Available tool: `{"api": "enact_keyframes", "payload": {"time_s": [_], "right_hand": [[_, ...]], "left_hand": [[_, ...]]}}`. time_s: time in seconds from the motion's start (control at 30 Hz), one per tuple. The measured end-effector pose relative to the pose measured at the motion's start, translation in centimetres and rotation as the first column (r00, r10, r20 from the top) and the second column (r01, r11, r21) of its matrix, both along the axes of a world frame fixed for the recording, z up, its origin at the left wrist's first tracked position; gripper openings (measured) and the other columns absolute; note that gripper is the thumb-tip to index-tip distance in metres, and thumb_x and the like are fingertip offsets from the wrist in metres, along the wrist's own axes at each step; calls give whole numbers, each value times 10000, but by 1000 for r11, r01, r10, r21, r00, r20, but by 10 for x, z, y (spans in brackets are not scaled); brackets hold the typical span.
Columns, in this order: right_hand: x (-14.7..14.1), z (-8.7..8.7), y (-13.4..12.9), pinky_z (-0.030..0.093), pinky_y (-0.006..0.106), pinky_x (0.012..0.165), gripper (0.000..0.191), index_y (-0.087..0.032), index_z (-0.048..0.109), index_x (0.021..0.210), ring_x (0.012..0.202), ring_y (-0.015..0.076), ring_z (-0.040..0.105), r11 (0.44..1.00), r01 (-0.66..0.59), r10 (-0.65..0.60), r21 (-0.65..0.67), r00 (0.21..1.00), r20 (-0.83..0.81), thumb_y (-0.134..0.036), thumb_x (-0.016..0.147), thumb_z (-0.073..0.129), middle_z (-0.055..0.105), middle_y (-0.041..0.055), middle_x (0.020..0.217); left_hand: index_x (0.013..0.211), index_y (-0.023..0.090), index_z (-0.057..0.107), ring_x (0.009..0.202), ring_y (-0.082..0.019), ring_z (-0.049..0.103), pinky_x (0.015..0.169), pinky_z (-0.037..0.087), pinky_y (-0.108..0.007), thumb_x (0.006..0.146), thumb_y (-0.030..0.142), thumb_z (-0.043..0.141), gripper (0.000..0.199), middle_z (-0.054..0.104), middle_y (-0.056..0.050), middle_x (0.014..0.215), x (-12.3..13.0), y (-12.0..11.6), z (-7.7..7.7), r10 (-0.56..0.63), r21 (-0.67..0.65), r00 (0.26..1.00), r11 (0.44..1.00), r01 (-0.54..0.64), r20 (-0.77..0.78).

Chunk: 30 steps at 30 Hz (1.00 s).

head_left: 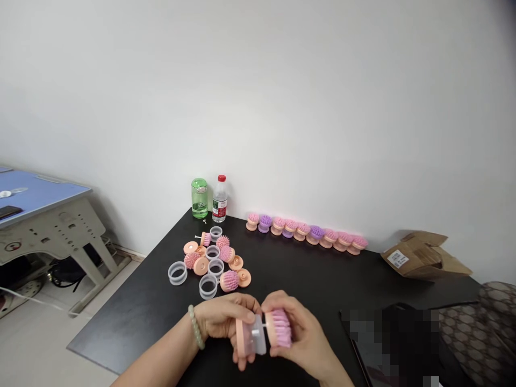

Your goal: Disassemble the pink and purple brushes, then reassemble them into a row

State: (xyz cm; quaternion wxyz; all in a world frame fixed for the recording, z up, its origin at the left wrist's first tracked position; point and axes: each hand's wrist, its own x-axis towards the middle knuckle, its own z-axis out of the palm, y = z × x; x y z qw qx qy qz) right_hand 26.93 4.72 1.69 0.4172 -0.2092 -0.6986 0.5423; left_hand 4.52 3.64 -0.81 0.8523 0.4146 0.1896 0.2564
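Note:
Near the table's front edge, my left hand (226,320) grips a clear plastic ring (259,341) with a peach disc (241,338) against its left side. My right hand (302,333) is closed around a pink bristle brush head (281,329) with a peach base. A thin pin (264,325) spans the small gap between the brush head and the ring. Beyond my left hand lie loose parts: several clear rings (177,273), peach discs (244,278) and pink brush heads (229,281).
Along the wall stands a row of pink and purple brushes (302,231). A green bottle (199,199) and a red-capped water bottle (220,200) are at the back left. An open cardboard box (423,257) sits right, and a dark bag (479,333) lies nearer. A blue desk (40,196) stands left.

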Motion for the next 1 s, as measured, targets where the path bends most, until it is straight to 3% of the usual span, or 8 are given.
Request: {"api": "enact_keyframes", "payload": {"time_s": [0.1, 0.27, 0.33, 0.43, 0.57, 0.7, 0.9, 1.0], "right_hand": [[13, -2, 9, 524, 359, 878, 458, -300, 667, 1090, 1047, 267, 633, 981, 158, -152, 110, 986, -63, -369, 683, 864, 687, 62, 1054], [11, -19, 31, 505, 413, 938, 413, -258, 641, 1079, 1048, 276, 645, 894, 426, -447, 141, 819, 360, -186, 686, 744, 679, 56, 1132], [4, -30, 36, 503, 433, 941, 371, -244, 638, 1045, 1026, 278, 648, 860, 462, -509, 217, 741, 437, -186, 686, 713, 682, 55, 1102], [-5, -48, 39, 508, 444, 958, 402, -238, 638, 1071, 1073, 286, 635, 865, 401, -501, 302, 727, 469, -156, 681, 691, 675, 67, 1126], [-5, -53, 36, 498, 477, 1006, 525, -256, 605, 1221, 1207, 304, 575, 828, 365, -534, 426, 745, 400, -181, 714, 718, 635, 84, 1259], [-7, -38, 26, 520, 461, 978, 396, -257, 613, 1212, 1189, 302, 580, 758, 366, -535, 541, 822, 194, -382, 846, 698, 652, 97, 1217], [-21, -26, 11, 589, 335, 827, 478, -253, 546, 1328, 1036, 241, 643, 783, 274, -418, 559, 897, 146, -505, 923, 574, 660, 100, 1133], [-24, -23, 9, 591, 327, 802, 392, -251, 592, 1238, 983, 232, 657, 775, 277, -424, 568, 894, 143, -452, 905, 633, 671, 82, 1070]], "left_hand": [[1053, 128, 576, 568, -251, 702, 465, 541, -309, 776, 423, 688, 420, 729, -100, 720, -8, 1, 0, -37, -36, 995, 999, 40, 96], [1118, 94, 655, 809, -211, 692, 674, 523, -260, 640, 363, 855, 584, 705, -98, 882, -10, -2, 15, 334, 66, 923, 934, -351, 192], [1116, 137, 667, 860, -194, 663, 741, 495, -263, 590, 290, 900, 595, 686, -75, 931, -9, -3, 18, 427, 124, 887, 884, -450, 177], [1091, 177, 667, 938, -209, 629, 803, 466, -291, 551, 225, 925, 601, 653, -62, 998, -7, -3, 18, 507, 225, 853, 823, -522, 123], [1153, 213, 616, 992, -216, 598, 834, 455, -317, 635, 256, 889, 587, 610, -55, 1069, -1, -1, 12, 587, 359, 809, 749, -557, 30], [1241, 242, 546, 1087, -248, 570, 928, 435, -379, 743, 382, 808, 580, 582, -62, 1132, 5, -2, 9, 659, 486, 752, 661, -572, -12], [1195, 212, 538, 999, -228, 526, 855, 446, -348, 796, 520, 706, 532, 534, -76, 1130, 10, -5, 14, 695, 720, 718, 512, -469, -26], [1102, 187, 556, 872, -197, 496, 739, 426, -303, 841, 521, 641, 432, 533, -63, 1028, 13, -7, 13, 777, 832, 617, 423, -359, -129]]}}
